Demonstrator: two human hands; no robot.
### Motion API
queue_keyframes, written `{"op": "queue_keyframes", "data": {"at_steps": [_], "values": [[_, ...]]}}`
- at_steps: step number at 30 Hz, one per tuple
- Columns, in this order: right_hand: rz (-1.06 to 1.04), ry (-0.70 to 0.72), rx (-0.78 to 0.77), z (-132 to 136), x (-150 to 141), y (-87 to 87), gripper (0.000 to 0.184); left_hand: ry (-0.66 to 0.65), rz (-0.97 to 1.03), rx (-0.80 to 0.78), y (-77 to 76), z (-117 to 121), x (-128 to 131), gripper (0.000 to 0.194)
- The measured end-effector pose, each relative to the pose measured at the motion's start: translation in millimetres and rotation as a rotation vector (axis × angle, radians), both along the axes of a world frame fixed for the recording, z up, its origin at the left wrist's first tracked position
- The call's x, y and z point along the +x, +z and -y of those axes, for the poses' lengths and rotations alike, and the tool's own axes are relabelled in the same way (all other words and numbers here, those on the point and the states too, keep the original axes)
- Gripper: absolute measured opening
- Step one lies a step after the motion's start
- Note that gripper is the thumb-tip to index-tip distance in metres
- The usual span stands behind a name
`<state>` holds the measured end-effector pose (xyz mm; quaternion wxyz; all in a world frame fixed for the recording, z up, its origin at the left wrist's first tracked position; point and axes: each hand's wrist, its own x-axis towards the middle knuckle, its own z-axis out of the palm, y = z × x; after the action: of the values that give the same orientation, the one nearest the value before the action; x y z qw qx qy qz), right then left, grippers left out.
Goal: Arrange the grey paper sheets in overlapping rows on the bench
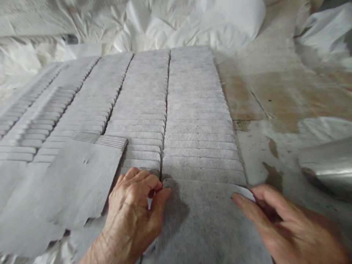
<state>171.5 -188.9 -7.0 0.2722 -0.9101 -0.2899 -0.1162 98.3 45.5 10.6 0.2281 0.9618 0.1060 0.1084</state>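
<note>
A grey felt-like fabric sheet (203, 220) lies at the near end of the rightmost overlapping row. My left hand (137, 201) pinches its far left corner between thumb and forefinger. At the far right corner, my right hand (286, 220) grips the sheet, and a pale underside shows where the corner lifts. Beyond it runs the row of overlapping grey sheets (199, 121), each edge stepped behind the one before. Left of my left hand, a small stack of grey sheets (82, 176) rests askew on the neighbouring rows.
Several more overlapping rows (90, 99) stretch to the left. Crumpled white plastic sheeting (165, 25) is bunched along the back. On the right are worn brown boards (261, 95) and a shiny silvery rounded object (330, 165).
</note>
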Motion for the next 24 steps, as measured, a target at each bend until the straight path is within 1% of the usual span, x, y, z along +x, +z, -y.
{"op": "queue_keyframes", "data": {"at_steps": [3,7,12,16,20,22,24], "values": [[-0.044,-0.016,-0.018,3,1,-4.2,0.037,0.01,-0.005,0.042,-1.2,2,0,0.022],[-0.11,-0.047,0.024,3,0,-6.6,0.035,0.02,-0.011,0.025,-0.8,2,-1,0.024],[-0.149,-0.072,0.085,-5,-2,-2.2,0.039,0.014,-0.007,0.017,-2.5,0,-2,0.027],[-0.094,-0.08,0.114,-8,1,2.4,0.041,0.017,0.002,0.025,-3.5,0,-2,0.031],[-0.029,-0.101,0.022,-10,2,2.2,0.046,-0.016,0.016,0.093,-5.2,1,-2,0.03],[0.039,-0.137,-0.054,-9,0,-0.6,0.049,-0.031,0.036,0.171,-7.3,2,-3,0.026],[0.08,-0.19,-0.127,-7,-3,-4.6,0.048,-0.027,0.072,0.278,-9.1,3,-6,0.019]]}}
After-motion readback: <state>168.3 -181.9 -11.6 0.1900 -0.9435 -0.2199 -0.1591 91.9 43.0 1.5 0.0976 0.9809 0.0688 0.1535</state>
